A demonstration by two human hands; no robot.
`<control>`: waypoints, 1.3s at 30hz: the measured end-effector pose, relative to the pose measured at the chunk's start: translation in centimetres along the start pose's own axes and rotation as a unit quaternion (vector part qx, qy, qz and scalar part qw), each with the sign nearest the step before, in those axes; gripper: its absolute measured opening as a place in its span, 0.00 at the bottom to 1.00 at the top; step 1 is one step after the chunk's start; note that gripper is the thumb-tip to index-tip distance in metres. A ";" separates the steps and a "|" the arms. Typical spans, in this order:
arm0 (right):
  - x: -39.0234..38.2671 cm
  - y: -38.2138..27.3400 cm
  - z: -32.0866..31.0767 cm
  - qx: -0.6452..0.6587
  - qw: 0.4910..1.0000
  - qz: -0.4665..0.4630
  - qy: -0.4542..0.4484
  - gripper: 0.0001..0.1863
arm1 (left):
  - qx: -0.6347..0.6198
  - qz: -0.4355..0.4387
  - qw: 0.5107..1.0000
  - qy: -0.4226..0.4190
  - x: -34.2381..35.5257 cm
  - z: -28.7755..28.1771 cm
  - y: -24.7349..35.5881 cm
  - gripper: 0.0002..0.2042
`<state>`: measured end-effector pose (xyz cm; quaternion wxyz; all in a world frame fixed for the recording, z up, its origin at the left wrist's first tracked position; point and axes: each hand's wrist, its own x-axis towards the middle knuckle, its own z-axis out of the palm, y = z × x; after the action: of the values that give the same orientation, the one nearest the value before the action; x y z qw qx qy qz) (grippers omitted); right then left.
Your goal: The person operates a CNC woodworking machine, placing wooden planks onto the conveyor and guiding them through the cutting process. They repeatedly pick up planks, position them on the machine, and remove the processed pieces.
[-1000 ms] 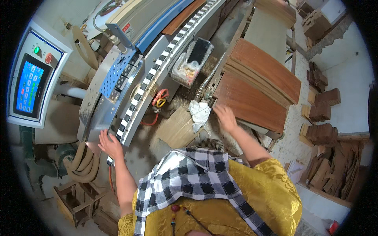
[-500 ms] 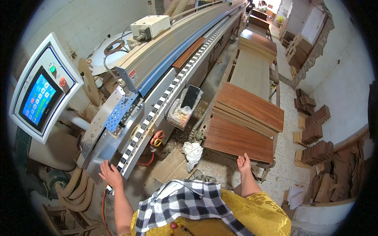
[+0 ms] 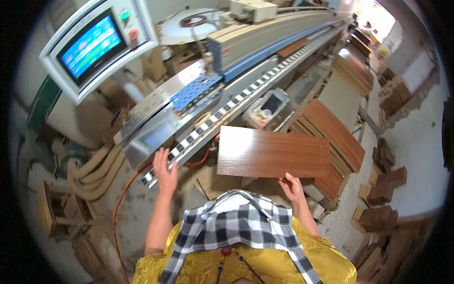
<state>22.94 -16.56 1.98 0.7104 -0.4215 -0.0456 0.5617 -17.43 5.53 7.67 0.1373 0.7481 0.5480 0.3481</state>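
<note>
A reddish-brown wood-grain panel (image 3: 272, 154) is up off the stack, its near edge gripped by my right hand (image 3: 292, 185), thumb on top and fingers underneath. The panel lies roughly level in front of me, its left end close to the machine's conveyor track (image 3: 246, 93). By the near end of that black-and-white track is my left hand (image 3: 165, 171), fingers stretched out, with nothing in it. Beyond the held panel, more wood-grain panels (image 3: 338, 132) are stacked on a long table to the right, partly hidden by the held one.
A tilted control screen (image 3: 90, 46) stands at the left above the machine's metal infeed plate (image 3: 151, 135). A plastic bin (image 3: 267, 108) hangs beside the track. Ribbed hoses (image 3: 92, 177) and an orange cable (image 3: 117, 222) run at lower left. Small brown stacks (image 3: 378, 217) stand along the right wall.
My right hand has lifted the top panel off the stack and brought it left toward the machine. My left hand stays near the track's end. The view has turned leftward.
</note>
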 end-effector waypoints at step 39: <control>3.6 14.7 -16.4 -0.236 0.944 0.178 0.149 0.07 | 0.216 -0.236 0.948 -0.006 -1.1 -7.9 -8.9 0.31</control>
<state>21.94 -22.30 -19.51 0.4781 -0.6569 0.0051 0.5830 -29.40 6.39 7.73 0.0539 0.6111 0.7701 0.1751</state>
